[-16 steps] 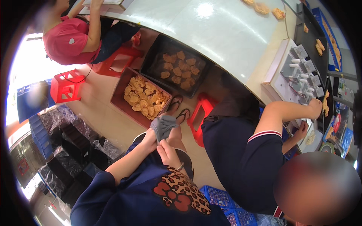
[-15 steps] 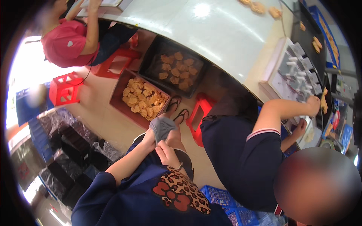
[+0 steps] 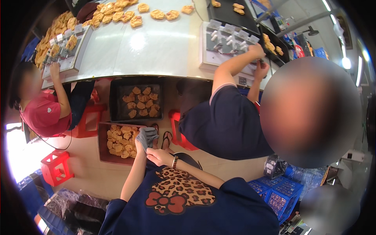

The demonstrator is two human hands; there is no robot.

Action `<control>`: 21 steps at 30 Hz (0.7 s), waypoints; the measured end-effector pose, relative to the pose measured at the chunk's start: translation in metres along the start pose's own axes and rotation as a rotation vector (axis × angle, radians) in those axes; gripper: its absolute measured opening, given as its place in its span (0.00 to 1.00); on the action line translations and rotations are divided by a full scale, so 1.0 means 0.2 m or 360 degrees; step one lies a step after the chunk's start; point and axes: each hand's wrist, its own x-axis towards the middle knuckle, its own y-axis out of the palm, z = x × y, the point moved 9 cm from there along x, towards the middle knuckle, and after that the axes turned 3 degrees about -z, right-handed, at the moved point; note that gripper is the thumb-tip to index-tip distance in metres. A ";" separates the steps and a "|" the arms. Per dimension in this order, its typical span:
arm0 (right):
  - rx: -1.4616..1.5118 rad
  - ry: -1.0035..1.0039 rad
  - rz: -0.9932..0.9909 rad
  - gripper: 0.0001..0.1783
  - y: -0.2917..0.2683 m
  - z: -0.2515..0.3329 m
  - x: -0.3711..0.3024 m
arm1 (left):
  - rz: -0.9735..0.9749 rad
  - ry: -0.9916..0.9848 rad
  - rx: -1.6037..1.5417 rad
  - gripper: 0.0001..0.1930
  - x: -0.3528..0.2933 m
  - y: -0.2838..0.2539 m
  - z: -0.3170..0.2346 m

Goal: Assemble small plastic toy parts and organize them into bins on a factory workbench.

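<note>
A grey fabric glove [image 3: 148,135], bunched and creased, covers the fingers of my left hand [image 3: 140,146], so those fingers are hidden. My right hand [image 3: 160,157] pinches the glove's lower edge, thumb and fingers closed on it. Both hands are together in front of my torso. Just beyond them stands a reddish-brown bin [image 3: 102,145] full of yellowish-tan, irregularly shaped pieces [image 3: 122,138]. Farther off, a black tray [image 3: 114,102] on the floor holds more such pieces in a loose single layer.
A co-worker in dark blue [image 3: 231,121] sits close on my right, hands at a white clamp fixture [image 3: 231,41] on the long table [image 3: 164,58]. Another person in red [image 3: 47,111] works at the far left. Red stools [image 3: 56,168], blue crates [image 3: 278,196] and plastic-wrapped black boxes [image 3: 78,207] stand around.
The view has swung up and to the right, showing more of the table and both co-workers. My hands remain together at the glove, the right still pinching its edge.
</note>
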 end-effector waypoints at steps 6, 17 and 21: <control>0.0281 -0.0058 0.0139 0.07 0.25 -0.02 -0.08 | -0.0345 0.0307 -0.0166 0.24 0.02 -0.37 0.18; 0.0219 0.0210 0.0492 0.09 0.75 -0.14 -0.43 | 0.0184 0.0323 -0.0457 0.18 -0.41 -0.62 0.46; 0.0228 0.0196 0.0229 0.09 0.76 -0.10 -0.62 | 0.0269 0.0053 -0.0509 0.07 -0.70 -0.43 0.48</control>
